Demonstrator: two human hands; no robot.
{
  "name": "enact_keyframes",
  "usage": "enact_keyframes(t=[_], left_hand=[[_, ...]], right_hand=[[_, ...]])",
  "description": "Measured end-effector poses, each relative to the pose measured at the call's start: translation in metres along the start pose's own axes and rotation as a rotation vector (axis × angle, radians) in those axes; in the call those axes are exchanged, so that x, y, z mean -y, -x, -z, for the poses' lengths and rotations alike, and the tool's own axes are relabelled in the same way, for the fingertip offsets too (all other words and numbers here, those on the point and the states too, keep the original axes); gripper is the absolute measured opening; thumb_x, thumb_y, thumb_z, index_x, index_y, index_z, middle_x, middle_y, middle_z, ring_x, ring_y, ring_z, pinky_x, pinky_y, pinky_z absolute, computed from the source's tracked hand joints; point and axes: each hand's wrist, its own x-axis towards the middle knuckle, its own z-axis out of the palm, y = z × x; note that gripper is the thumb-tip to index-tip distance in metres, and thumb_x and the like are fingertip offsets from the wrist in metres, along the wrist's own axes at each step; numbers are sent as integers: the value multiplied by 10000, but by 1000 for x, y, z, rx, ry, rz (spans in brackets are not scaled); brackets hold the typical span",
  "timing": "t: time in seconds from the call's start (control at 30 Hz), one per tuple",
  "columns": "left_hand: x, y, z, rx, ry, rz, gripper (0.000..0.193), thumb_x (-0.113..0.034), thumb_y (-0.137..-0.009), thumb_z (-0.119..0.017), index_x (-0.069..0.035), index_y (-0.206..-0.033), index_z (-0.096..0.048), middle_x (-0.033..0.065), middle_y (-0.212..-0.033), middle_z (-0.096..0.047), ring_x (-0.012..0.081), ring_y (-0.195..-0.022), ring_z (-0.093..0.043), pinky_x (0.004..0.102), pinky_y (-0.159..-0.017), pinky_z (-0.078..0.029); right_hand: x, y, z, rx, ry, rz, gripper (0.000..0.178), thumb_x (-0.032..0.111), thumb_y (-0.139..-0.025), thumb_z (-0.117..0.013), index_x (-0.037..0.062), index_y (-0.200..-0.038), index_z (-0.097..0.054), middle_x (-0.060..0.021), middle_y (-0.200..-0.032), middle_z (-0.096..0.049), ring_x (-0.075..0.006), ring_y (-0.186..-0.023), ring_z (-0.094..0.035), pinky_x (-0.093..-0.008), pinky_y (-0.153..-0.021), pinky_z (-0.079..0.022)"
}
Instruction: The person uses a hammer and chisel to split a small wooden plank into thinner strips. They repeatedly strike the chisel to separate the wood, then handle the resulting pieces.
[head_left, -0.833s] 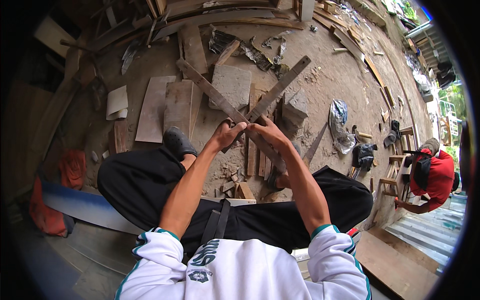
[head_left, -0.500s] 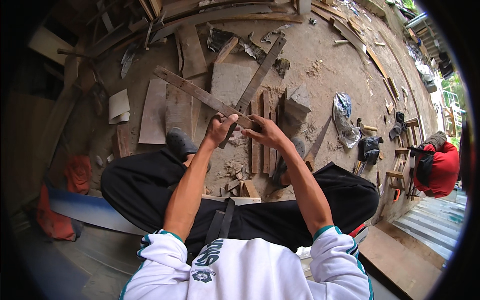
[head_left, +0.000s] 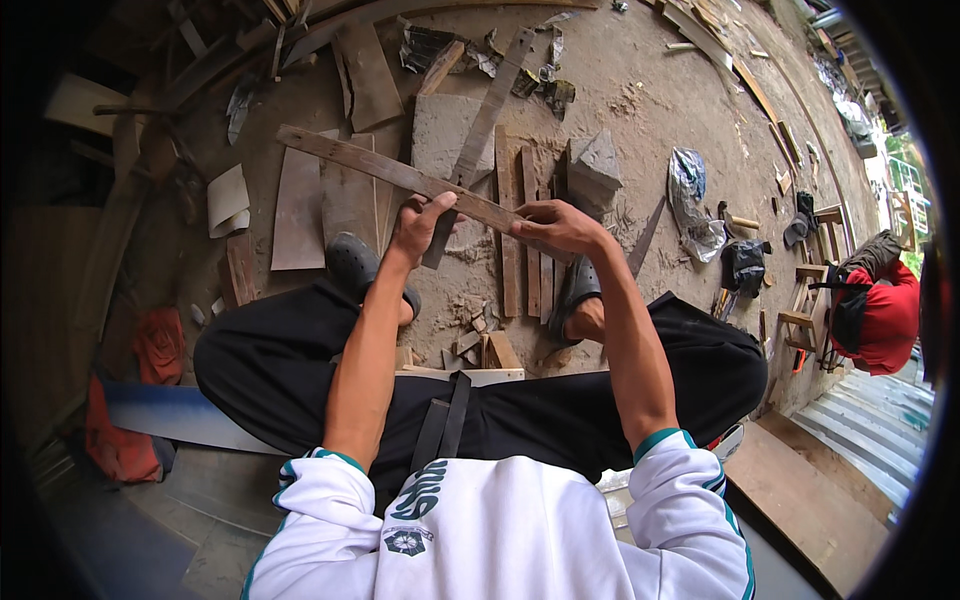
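Two narrow wooden slats cross in an X in front of me, above the ground. My left hand (head_left: 418, 228) is closed around them close to the crossing, its thumb pressed on the upper slat (head_left: 355, 158). That slat slants from the far left down to the near right. Beneath it passes the darker slat (head_left: 492, 105), which reaches toward the far right and has small holes or marks near its far end. My right hand (head_left: 562, 226) grips the upper slat toward its near right end, fingers curled over the top. Part of that end lies behind the hand.
Boards (head_left: 300, 215) and a concrete slab (head_left: 450, 135) lie beyond the slats. Several wood strips (head_left: 510, 270), a concrete block (head_left: 593, 170) and a handsaw (head_left: 648, 240) are to the right. Wood offcuts (head_left: 500, 352) sit between my feet. A red bag (head_left: 880, 320) stands far right.
My right hand has shifted right along the upper slat, away from the crossing, and more of the slat shows between my hands. My left hand stays at the crossing. The view has tilted slightly.
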Motion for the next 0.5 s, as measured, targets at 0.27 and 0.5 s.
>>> enact_keyframes(t=[0.27,0.5], left_hand=[[-8,3,6,19,68,-22,424,-391,-864,-675,13,-989,-657,113,-911,-692,209,-841,-700,316,-716,-555],[-6,5,10,-17,62,-56,390,-345,-862,-695,32,-948,-641,108,-883,-677,217,-797,-710,310,-643,-554]], right_hand=[[-10,8,11,-22,-30,21,515,454,-852,-712,31,-1143,-673,-117,-995,-710,-204,-921,-642,-338,-807,-488],[-11,5,7,-63,-108,32,485,433,-852,-720,27,-1114,-676,-94,-963,-711,-172,-879,-640,-318,-768,-488]])
